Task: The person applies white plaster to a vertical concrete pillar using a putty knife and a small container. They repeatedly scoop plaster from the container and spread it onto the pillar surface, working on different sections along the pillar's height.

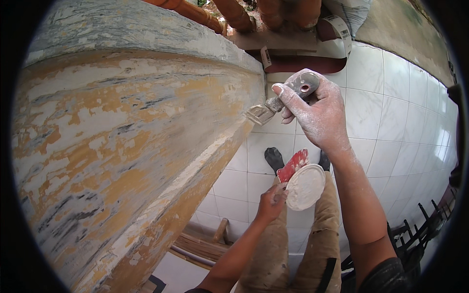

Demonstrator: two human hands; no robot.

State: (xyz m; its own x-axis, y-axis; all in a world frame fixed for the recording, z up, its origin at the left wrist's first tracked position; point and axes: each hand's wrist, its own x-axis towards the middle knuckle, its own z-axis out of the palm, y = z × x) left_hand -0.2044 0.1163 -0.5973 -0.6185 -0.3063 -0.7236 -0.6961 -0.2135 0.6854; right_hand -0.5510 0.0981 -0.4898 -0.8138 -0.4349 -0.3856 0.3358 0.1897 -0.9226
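My right hand [317,110], dusted white, grips the dark handle of a putty knife [260,114] whose narrow, paste-coated blade is at the edge of a patchy, putty-smeared wall ledge [200,161]; whether it touches is unclear. Lower down, my left hand [272,201] holds a red scraper [292,163] together with a round white lid [306,188] spread with pale paste. The ledge beside me has ochre, white and grey patches, with a rougher grey band along its upper edge.
White floor tiles [366,117] lie under my dark-shod feet [273,157]. At the top are terracotta-coloured balusters [237,14], a maroon sheet [308,63] and a pale sack [347,14]. Black metal furniture [420,224] stands at lower right, a wooden piece [205,244] at lower left.
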